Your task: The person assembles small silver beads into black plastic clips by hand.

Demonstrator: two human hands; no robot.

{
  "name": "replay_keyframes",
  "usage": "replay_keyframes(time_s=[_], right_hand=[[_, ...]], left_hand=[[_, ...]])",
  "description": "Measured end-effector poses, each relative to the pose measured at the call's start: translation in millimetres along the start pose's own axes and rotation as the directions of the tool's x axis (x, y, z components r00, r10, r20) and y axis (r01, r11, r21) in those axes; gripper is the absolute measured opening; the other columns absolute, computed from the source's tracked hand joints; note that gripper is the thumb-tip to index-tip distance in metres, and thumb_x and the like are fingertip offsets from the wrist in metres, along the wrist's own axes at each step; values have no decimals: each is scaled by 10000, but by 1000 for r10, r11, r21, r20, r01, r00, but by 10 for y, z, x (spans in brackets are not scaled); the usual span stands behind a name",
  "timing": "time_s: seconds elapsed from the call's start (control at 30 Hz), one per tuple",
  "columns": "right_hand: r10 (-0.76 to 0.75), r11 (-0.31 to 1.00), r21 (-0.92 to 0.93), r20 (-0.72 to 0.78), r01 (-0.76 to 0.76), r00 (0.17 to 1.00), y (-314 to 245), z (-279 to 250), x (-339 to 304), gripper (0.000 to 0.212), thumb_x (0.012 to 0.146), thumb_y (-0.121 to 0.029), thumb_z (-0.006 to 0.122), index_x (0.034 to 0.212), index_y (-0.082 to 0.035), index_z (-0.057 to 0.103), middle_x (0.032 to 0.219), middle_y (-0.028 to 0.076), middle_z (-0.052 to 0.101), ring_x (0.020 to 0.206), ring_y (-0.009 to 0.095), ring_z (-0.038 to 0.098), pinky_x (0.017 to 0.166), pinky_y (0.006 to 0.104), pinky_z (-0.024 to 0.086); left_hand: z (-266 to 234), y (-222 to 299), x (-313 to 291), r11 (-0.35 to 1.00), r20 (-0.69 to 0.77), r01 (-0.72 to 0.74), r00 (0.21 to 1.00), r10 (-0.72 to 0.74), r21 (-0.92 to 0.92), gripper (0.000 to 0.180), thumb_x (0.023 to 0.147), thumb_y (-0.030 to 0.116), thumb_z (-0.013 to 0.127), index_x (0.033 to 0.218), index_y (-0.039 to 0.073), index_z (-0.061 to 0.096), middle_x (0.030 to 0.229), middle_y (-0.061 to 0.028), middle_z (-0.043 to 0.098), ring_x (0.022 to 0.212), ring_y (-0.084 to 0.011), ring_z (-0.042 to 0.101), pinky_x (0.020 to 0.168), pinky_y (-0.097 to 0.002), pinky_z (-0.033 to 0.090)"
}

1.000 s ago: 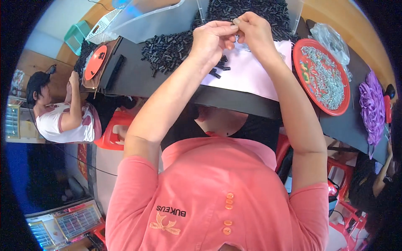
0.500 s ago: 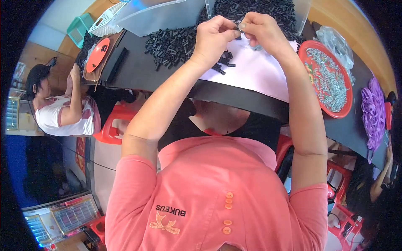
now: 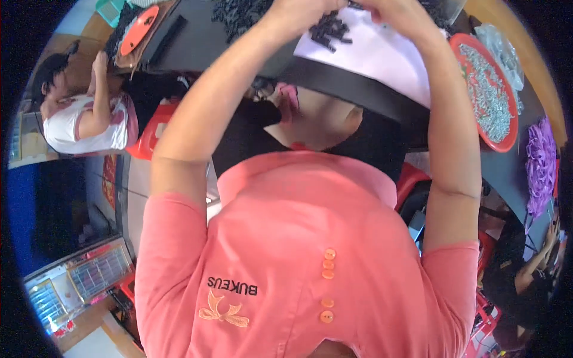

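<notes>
At the top edge, my left hand (image 3: 298,13) and my right hand (image 3: 400,13) meet over a white cloth (image 3: 376,53) on the dark table. The fingers of both are closed together, and the frame cuts off some fingertips. A dark bit shows between the hands, too little of it to name. Just below them, several small black plastic pieces (image 3: 329,31) lie on the cloth. A bigger heap of black pieces (image 3: 236,15) spreads to the left of my left forearm. Right of my right forearm, a red tray (image 3: 507,140) holds many small silvery metal parts (image 3: 489,95).
Clear plastic bags (image 3: 501,51) lie beyond the red tray, and a purple bundle of strips (image 3: 540,170) sits at the far right. On the left are a red plate (image 3: 132,42), a long black bar (image 3: 166,40) and a seated person (image 3: 89,122). Another person (image 3: 519,280) is at lower right.
The view has shifted, so the table and my hands now sit higher in the picture and the bins at the back are mostly cut off. My hands stay close together.
</notes>
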State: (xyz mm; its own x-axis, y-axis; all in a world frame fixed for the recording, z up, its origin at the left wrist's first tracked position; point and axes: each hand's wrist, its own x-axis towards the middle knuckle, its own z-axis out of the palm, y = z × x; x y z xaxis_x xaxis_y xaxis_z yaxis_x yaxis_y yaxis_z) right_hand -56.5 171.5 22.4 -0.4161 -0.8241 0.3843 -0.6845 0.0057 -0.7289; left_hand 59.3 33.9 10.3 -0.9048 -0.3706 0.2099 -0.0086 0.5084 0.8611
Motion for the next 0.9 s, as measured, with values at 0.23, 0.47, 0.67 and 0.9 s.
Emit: replay_keyframes(time_s=[0.23, 0.47, 0.67, 0.9], right_hand=[[0, 1000, 28, -18, 1, 1000, -78, 130, -30, 137, 800, -104, 576, 724, 10, 588, 608, 54, 560, 526, 126, 531, 474, 273, 423], [9, 996, 92, 116, -19, 993, -175, 123, -76, 139, 810, -102, 572, 709, -6, 573, 596, 29, 540, 522, 106, 511, 470, 255, 407], [73, 954, 284, 83, -94, 994, -211, 190, -51, 192, 856, -175, 606, 736, -28, 582, 587, 25, 545, 499, 115, 540, 451, 240, 401], [122, 828, 536, 112, -163, 986, -159, 290, -42, 286, 876, -268, 631, 694, -60, 556, 575, 29, 554, 437, 139, 564, 403, 232, 387]], left_hand=[[-123, 24, -133, 982, -58, -107, 993, 99, -154, 33, 753, 14, 656, 758, -14, 641, 602, -40, 579, 491, -90, 504, 425, -232, 373], [-171, 7, -180, 983, 43, -145, 988, 151, -112, 33, 753, 14, 659, 743, -2, 632, 576, -35, 557, 484, -91, 495, 427, -237, 364], [-272, 219, -321, 997, -47, -21, 999, 17, -73, 37, 762, 22, 659, 761, -2, 631, 566, -43, 561, 429, -111, 490, 384, -234, 348], [-237, 9, -375, 951, -170, -38, 985, -16, -308, 47, 779, 16, 645, 780, -28, 628, 597, -77, 586, 407, -125, 489, 358, -234, 346]])
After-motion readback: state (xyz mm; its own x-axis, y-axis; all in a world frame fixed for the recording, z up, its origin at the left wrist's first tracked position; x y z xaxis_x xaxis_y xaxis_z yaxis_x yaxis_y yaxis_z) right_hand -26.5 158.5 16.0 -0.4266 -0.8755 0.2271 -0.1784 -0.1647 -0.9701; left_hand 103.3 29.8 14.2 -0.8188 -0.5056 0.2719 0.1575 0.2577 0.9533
